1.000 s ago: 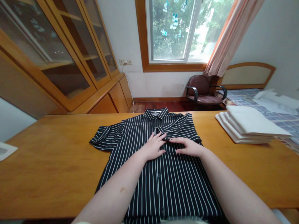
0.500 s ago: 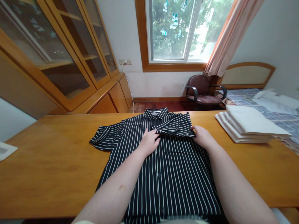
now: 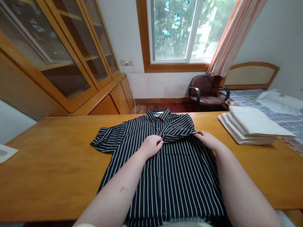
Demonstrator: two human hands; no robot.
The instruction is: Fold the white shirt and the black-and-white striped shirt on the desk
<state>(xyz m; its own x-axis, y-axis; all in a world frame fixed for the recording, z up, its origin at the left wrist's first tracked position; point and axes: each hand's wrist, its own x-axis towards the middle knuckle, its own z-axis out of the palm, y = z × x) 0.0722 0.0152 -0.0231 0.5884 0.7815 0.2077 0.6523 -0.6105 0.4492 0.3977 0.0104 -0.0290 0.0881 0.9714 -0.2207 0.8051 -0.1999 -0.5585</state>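
A black short-sleeved shirt (image 3: 180,176) with white stripes lies front up, its collar towards the window. Its right-hand sleeve (image 3: 176,129) is folded inward across the chest, while the left-hand sleeve (image 3: 110,138) stays spread out sideways. My left hand (image 3: 151,146) is closed on the cuff end of the folded sleeve near the button line. With fingertips pinched, my right hand (image 3: 205,138) grips the sleeve's lower edge by the shirt's side. The shirt's hem is partly hidden at the bottom of the view.
The shirt rests on a wooden table (image 3: 52,170). A stack of folded white cloths (image 3: 253,126) stands at its right end, and a white flat object (image 3: 7,153) at the left edge. Beyond are a brown armchair (image 3: 204,90), a bed (image 3: 248,97) and a glass-fronted cabinet (image 3: 94,85).
My left hand has gone from resting with fingers spread to closed on the sleeve. The folded sleeve has shifted slightly down towards me, and its outer corner has become rounded.
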